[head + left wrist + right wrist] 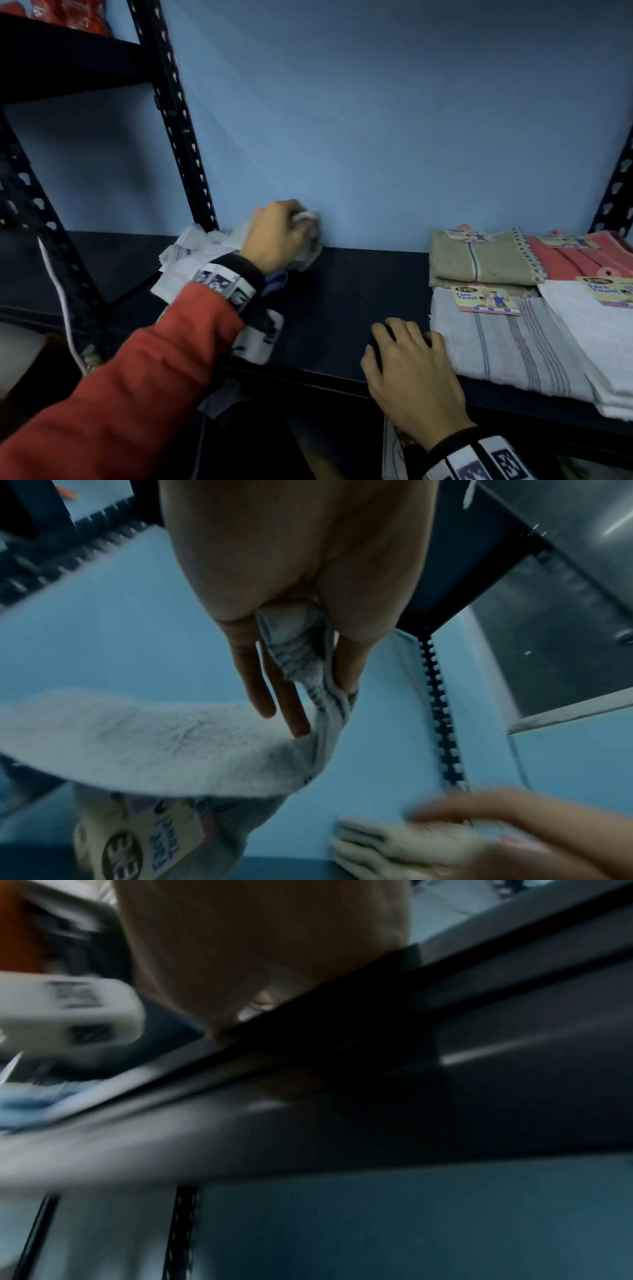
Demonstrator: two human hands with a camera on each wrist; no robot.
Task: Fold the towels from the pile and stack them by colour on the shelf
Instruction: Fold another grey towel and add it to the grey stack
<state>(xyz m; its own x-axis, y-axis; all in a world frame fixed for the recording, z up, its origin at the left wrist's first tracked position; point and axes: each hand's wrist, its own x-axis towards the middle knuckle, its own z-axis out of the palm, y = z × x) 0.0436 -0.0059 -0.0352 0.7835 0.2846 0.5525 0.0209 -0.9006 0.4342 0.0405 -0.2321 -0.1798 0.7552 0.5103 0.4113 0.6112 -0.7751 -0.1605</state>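
My left hand (pixel 284 236) grips a bunched white towel with dark stripes (pixel 310 219) at the back of the dark shelf (pixel 335 308), just above the loose pile (pixel 191 253). In the left wrist view the fingers (pixel 260 685) curl round the striped towel (pixel 298 647), and its fluffy body hangs away to the left. A blue towel (pixel 275 282) peeks out under that wrist. My right hand (pixel 404 346) rests on the shelf's front part with nothing in it, beside the folded grey striped stack (pixel 507 342). The right wrist view is blurred and shows only the palm (pixel 257 947) against the shelf edge (pixel 342 1042).
Folded stacks fill the shelf's right end: beige (pixel 479 257) and coral (pixel 582 257) at the back, white (pixel 599 335) at the front right, all with paper labels. A black perforated upright (pixel 178 120) stands behind the pile. A blue wall (pixel 376 137) backs the shelf.
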